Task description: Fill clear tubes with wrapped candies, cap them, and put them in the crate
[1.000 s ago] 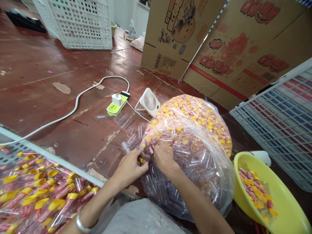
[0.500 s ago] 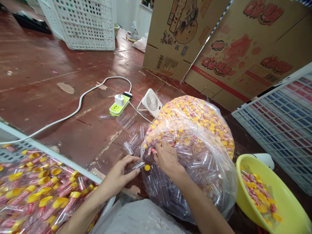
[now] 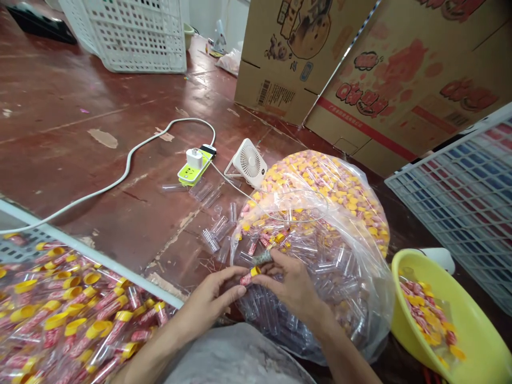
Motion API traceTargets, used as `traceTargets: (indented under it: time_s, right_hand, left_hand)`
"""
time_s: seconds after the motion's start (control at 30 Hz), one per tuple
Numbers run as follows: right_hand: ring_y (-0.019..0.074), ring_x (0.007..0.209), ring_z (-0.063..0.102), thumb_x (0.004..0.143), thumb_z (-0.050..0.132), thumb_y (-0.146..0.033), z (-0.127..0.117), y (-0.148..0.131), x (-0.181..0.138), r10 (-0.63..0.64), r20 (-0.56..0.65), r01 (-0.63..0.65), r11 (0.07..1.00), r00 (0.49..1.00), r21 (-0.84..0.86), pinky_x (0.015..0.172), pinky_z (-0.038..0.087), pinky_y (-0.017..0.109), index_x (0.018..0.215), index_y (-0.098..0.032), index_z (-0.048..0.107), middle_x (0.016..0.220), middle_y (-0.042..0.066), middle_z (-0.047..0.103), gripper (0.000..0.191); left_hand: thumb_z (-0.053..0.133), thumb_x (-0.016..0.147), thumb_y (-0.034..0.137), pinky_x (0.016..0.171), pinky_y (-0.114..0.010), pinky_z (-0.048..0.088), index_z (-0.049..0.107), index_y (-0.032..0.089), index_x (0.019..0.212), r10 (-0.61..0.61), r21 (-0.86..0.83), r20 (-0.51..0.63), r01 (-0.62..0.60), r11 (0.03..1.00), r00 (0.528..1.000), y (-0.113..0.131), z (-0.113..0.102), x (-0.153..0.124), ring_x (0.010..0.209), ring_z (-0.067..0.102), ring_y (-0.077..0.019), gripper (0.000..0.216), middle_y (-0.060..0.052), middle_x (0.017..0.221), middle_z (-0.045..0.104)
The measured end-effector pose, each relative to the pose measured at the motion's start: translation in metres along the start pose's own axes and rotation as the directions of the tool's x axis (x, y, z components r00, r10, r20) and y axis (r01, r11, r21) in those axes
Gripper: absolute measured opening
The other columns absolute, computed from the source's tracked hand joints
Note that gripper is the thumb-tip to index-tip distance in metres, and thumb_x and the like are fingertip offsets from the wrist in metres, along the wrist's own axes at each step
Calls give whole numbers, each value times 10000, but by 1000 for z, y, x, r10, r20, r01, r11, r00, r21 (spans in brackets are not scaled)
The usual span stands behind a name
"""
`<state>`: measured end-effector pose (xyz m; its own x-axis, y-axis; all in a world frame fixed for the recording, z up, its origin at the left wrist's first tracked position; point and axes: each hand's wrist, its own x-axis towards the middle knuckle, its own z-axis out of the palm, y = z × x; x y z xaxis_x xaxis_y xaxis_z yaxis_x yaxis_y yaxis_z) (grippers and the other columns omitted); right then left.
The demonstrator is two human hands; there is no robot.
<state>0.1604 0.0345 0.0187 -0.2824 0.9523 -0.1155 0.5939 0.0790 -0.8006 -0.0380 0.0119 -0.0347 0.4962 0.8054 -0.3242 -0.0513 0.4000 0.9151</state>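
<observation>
My left hand [image 3: 212, 298] and my right hand [image 3: 290, 285] meet over the near edge of a clear plastic bag [image 3: 352, 298] packed with empty clear tubes. Between the fingertips of both hands is a small tube of red-and-white candy with a yellow cap [image 3: 250, 276]. My right hand also pinches a clear tube [image 3: 262, 257] that points up and left. Behind the tubes, the bag holds a heap of yellow and pink candies [image 3: 332, 184].
A bin of filled yellow-capped tubes [image 3: 60, 314] lies at the lower left. A yellow basin [image 3: 404, 320] with candies sits at the lower right. Loose clear tubes [image 3: 218, 226], a green power strip [image 3: 194, 168], a white fan [image 3: 248, 161], cardboard boxes [image 3: 360, 64] and white crates [image 3: 132, 32] stand beyond.
My left hand moved right from the loose tube by the bag to meet my right hand, which drew back from the candy heap. Both now pinch a capped candy tube.
</observation>
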Motion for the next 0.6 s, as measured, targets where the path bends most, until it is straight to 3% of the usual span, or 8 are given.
traceTargets:
  time_s: [0.1, 0.17, 0.27, 0.33, 0.4, 0.47, 0.53, 0.6]
  right_hand:
    - [178, 835, 645, 899, 683, -373, 9, -2, -7, -151, -40, 148, 986, 988, -71, 783, 510, 299, 858, -195, 649, 853, 18, 696, 186]
    - [217, 979, 615, 896, 685, -396, 17, -6, -12, -302, -43, 292, 944, 952, -151, 886, 485, 352, 1014, -187, 661, 1002, 66, 701, 241]
    - [243, 949, 580, 892, 652, -481, 27, -12, -17, -408, -30, 389, 889, 913, -244, 841, 487, 383, 975, -158, 640, 965, 96, 670, 334]
    - [231, 886, 569, 914, 595, -515, 27, -16, -13, -421, 35, 414, 869, 907, -272, 787, 495, 374, 905, -167, 628, 898, 79, 649, 349]
    - [230, 954, 575, 928, 581, -492, 20, -17, -3, -422, 109, 434, 845, 900, -311, 836, 502, 379, 954, -177, 634, 980, 83, 659, 320]
    - [240, 1144, 539, 953, 573, -356, 8, -15, 13, -411, 102, 412, 797, 906, -441, 967, 468, 399, 1078, -181, 632, 1193, 105, 640, 223]
    - [249, 1265, 469, 957, 521, -164, -4, -10, 35, -388, 62, 336, 697, 920, -633, 1047, 411, 412, 1147, -167, 622, 1333, 124, 584, 216]
    - [256, 1197, 501, 923, 484, -52, -12, -3, 57, -316, 115, 286, 572, 942, -769, 996, 424, 398, 1084, -150, 642, 1255, 130, 625, 246]
  left_hand:
    - [626, 887, 472, 613, -220, 495, 667, 196, 1142, 45, -98, -70, -51, 994, 997, 2, 8, 2, 801, 611, -179, 377, -50, 932, 690]
    - [664, 862, 466, 662, -238, 499, 684, 184, 1072, 97, -187, -111, -117, 975, 989, 1, 18, 5, 785, 603, -174, 352, -38, 869, 680]
    - [688, 837, 475, 755, -280, 517, 677, 186, 1078, 129, -288, -137, -164, 944, 982, -3, 29, 6, 820, 626, -190, 376, -46, 910, 703]
    - [674, 837, 496, 777, -297, 530, 666, 195, 1124, 100, -242, -129, -129, 962, 987, -4, 25, 2, 873, 651, -216, 416, -63, 973, 722]
    - [646, 854, 499, 803, -310, 542, 660, 213, 1167, 65, -53, -121, -72, 996, 990, -2, 6, -9, 926, 672, -239, 425, -73, 1039, 734]
    - [619, 872, 486, 863, -322, 539, 665, 255, 1187, 51, 252, -159, -9, 968, 986, 0, -24, -27, 994, 684, -256, 394, -65, 1114, 738]
    - [603, 873, 473, 844, -310, 548, 695, 304, 1153, 53, 545, -210, 72, 835, 976, -3, -55, -52, 986, 704, -263, 340, -41, 1119, 752]
    - [626, 842, 446, 728, -280, 561, 749, 337, 1043, 62, 739, -225, 129, 662, 972, -12, -79, -79, 886, 734, -262, 260, -17, 1037, 781]
